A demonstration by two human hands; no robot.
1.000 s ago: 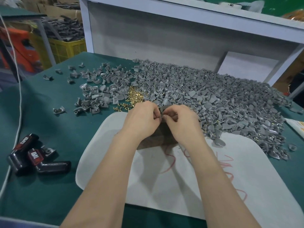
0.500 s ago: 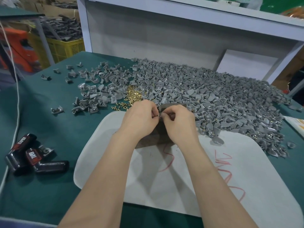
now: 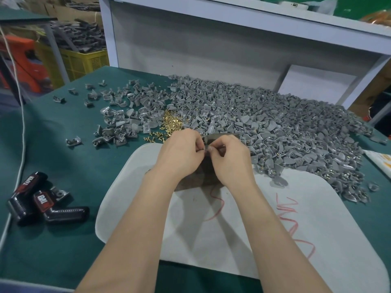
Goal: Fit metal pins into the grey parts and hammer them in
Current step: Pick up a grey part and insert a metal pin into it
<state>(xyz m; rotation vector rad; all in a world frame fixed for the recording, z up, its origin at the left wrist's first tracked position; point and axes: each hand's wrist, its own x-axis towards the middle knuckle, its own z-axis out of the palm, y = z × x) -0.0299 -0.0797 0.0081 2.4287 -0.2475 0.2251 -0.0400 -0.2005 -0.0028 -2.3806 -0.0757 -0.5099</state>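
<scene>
I observed the left hand [image 3: 182,154] and the right hand [image 3: 231,160] brought together, knuckles up and fingers curled. The fingertips of both met on a small grey part [image 3: 205,149] and pinched it between them. I could not tell whether a pin sat in that part, as it was too small and mostly covered.

Both hands hung over a dark block [image 3: 191,183], which lay on the far edge of a white mat [image 3: 243,235] marked with red scribbles. Just beyond the left hand lay a loose pile of brass pins [image 3: 171,123], with a few strays at the mat's edge.

A large heap of grey parts [image 3: 279,132] covered the green table [image 3: 63,157] beyond and right of the hands, spilling onto the mat's right corner. A thinner scatter of parts [image 3: 121,121] lay left of the pins.

Black-and-red tools [image 3: 45,205] rested well apart at the left, beside a white cable [image 3: 20,115].
</scene>
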